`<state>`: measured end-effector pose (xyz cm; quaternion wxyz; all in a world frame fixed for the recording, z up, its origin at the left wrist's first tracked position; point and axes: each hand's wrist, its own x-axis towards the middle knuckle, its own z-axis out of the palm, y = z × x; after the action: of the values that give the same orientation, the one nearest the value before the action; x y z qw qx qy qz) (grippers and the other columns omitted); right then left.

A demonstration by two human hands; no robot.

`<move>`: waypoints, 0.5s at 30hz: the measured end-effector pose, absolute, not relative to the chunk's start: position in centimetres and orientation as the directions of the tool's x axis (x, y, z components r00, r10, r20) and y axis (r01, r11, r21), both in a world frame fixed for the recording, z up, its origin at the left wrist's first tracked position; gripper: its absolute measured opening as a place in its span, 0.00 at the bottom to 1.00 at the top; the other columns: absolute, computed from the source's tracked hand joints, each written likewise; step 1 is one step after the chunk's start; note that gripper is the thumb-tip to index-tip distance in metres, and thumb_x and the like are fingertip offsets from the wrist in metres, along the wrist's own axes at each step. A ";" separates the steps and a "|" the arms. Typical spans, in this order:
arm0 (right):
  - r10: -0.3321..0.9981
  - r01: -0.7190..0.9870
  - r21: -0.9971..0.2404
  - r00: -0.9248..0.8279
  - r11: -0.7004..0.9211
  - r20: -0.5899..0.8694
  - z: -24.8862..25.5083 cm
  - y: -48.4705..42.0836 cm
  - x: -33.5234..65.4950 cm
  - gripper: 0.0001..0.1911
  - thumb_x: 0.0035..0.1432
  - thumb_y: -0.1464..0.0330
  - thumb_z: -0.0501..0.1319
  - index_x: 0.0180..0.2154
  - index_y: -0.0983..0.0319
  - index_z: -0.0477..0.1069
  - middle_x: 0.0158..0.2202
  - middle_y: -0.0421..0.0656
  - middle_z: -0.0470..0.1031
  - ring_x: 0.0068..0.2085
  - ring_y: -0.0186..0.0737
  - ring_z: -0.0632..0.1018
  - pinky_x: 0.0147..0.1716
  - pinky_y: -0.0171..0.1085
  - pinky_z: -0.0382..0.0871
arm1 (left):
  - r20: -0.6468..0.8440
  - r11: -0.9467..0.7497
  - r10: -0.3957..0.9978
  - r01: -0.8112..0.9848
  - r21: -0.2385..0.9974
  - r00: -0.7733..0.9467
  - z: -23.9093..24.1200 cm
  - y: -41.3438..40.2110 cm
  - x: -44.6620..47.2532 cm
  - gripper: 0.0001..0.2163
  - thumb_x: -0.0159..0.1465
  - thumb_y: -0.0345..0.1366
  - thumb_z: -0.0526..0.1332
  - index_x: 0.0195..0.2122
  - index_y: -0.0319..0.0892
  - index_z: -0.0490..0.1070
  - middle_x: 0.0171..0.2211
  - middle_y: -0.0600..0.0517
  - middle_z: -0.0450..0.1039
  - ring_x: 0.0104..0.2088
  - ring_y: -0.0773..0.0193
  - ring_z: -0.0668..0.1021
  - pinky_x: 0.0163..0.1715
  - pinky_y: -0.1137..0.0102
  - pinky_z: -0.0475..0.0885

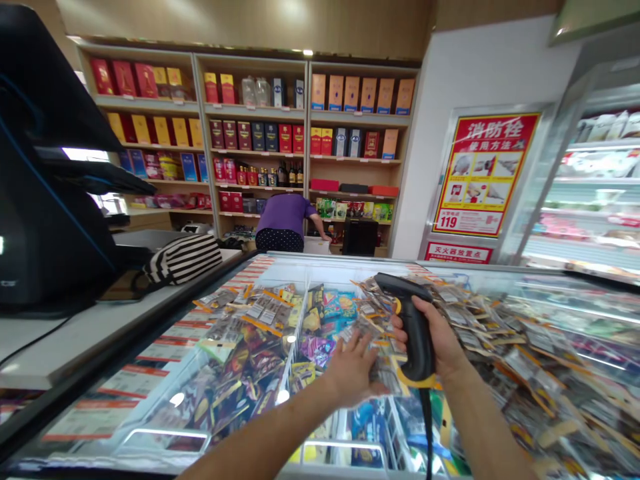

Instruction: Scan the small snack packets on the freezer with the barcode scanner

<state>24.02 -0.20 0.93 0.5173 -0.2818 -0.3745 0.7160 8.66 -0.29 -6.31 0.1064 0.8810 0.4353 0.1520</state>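
My right hand [435, 340] is wrapped round the grip of a black and yellow barcode scanner [419, 333], whose head points up and to the left. Its cable hangs down in front of me. To the left, my left hand [354, 370] lies palm down with fingers spread, over or against a clear packet with orange edges [367, 330] on the freezer's glass top. Whether the fingers touch the packet I cannot tell. Many similar packets [530, 367] are heaped on the glass at the right, and a smaller group of packets [265, 310] lies at the left.
Below the glass, the chest freezer [145, 383] holds colourful wrapped goods in wire compartments. A counter at the left carries a black checkout terminal [45, 200] and a striped bag [185, 259]. Beyond, a person in purple [284, 217] bends before shelves of boxes.
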 end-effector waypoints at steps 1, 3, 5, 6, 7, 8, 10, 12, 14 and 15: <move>0.950 -0.524 -0.830 -0.310 -0.193 -0.025 0.9 -0.2 23.9 0.12 0.48 0.60 0.51 0.29 0.62 0.64 0.18 0.38 0.67 0.17 0.28 0.67 0.14 0.29 0.62 | 0.193 -0.552 0.833 0.770 0.319 0.518 -6.4 0.8 8.2 0.33 0.47 0.57 0.47 0.53 0.47 0.51 0.57 0.46 0.45 0.55 0.49 0.46 0.48 0.47 0.43; 0.945 -0.509 -0.832 -0.324 -0.220 -0.051 0.7 -0.2 23.6 0.13 0.48 0.60 0.51 0.29 0.63 0.64 0.18 0.38 0.67 0.16 0.28 0.67 0.14 0.29 0.62 | 0.218 -0.493 0.869 0.808 0.323 0.443 -6.5 2.5 7.6 0.32 0.48 0.57 0.46 0.52 0.48 0.52 0.56 0.48 0.47 0.55 0.51 0.48 0.49 0.50 0.43; 0.940 -0.493 -0.836 -0.332 -0.240 -0.075 0.5 -0.1 23.5 0.13 0.48 0.60 0.51 0.28 0.64 0.64 0.18 0.38 0.67 0.16 0.28 0.67 0.13 0.29 0.62 | 0.235 -0.458 0.887 0.825 0.331 0.398 -6.5 3.6 7.6 0.32 0.48 0.57 0.46 0.52 0.47 0.52 0.56 0.48 0.48 0.55 0.52 0.48 0.49 0.51 0.43; 0.938 -0.484 -0.839 -0.335 -0.249 -0.085 0.5 -0.1 23.4 0.14 0.48 0.59 0.51 0.27 0.64 0.64 0.17 0.38 0.67 0.16 0.28 0.67 0.13 0.29 0.62 | 0.242 -0.442 0.894 0.832 0.336 0.377 -6.5 3.9 7.7 0.32 0.48 0.56 0.46 0.52 0.46 0.52 0.56 0.48 0.49 0.55 0.52 0.49 0.49 0.51 0.44; 0.937 -0.477 -0.841 -0.337 -0.255 -0.093 0.4 0.0 23.4 0.14 0.48 0.59 0.51 0.26 0.64 0.64 0.17 0.39 0.67 0.16 0.28 0.66 0.13 0.29 0.62 | 0.249 -0.424 0.901 0.838 0.343 0.354 -6.4 4.3 7.8 0.31 0.49 0.56 0.45 0.52 0.46 0.52 0.56 0.48 0.49 0.55 0.53 0.49 0.49 0.52 0.45; 0.937 -0.475 -0.842 -0.336 -0.257 -0.096 0.3 0.1 23.4 0.14 0.48 0.59 0.51 0.26 0.64 0.64 0.17 0.39 0.67 0.16 0.28 0.66 0.13 0.29 0.62 | 0.257 -0.402 0.910 0.845 0.352 0.325 -6.3 4.6 7.9 0.30 0.50 0.55 0.45 0.52 0.46 0.52 0.56 0.48 0.49 0.55 0.54 0.50 0.50 0.54 0.46; 0.937 -0.476 -0.840 -0.335 -0.261 -0.101 0.2 0.2 23.4 0.14 0.48 0.59 0.51 0.25 0.64 0.64 0.17 0.38 0.66 0.16 0.28 0.66 0.13 0.29 0.62 | 0.275 -0.335 0.931 0.864 0.375 0.241 -6.1 5.2 7.6 0.25 0.55 0.50 0.42 0.52 0.46 0.52 0.55 0.49 0.52 0.54 0.58 0.53 0.50 0.59 0.49; 0.940 -0.483 -0.838 -0.327 -0.254 -0.097 0.2 0.2 23.2 0.14 0.48 0.59 0.51 0.26 0.64 0.64 0.17 0.38 0.66 0.16 0.28 0.66 0.13 0.29 0.62 | 0.278 -0.224 0.954 0.888 0.401 0.115 -5.8 6.0 6.7 0.22 0.58 0.45 0.39 0.51 0.43 0.52 0.52 0.46 0.57 0.52 0.60 0.58 0.48 0.62 0.53; 0.942 -0.484 -0.839 -0.321 -0.248 -0.093 0.1 0.2 23.0 0.13 0.47 0.59 0.52 0.26 0.64 0.64 0.18 0.37 0.66 0.16 0.28 0.66 0.13 0.29 0.62 | 0.250 -0.095 0.968 0.904 0.416 -0.013 -5.6 6.8 5.5 0.20 0.58 0.41 0.43 0.50 0.38 0.54 0.47 0.42 0.61 0.49 0.57 0.62 0.46 0.60 0.55; 0.942 -0.480 -0.841 -0.321 -0.247 -0.094 0.1 0.2 22.9 0.13 0.47 0.59 0.52 0.26 0.64 0.64 0.18 0.37 0.66 0.16 0.28 0.66 0.13 0.29 0.61 | 0.229 -0.046 0.972 0.908 0.416 -0.056 -5.6 7.1 5.0 0.20 0.57 0.41 0.46 0.48 0.37 0.55 0.45 0.41 0.63 0.48 0.55 0.63 0.45 0.59 0.56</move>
<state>22.89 0.22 0.07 0.4909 -0.3139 -0.3679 0.7246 4.96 7.10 -5.57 0.0677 0.6838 0.6873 0.2355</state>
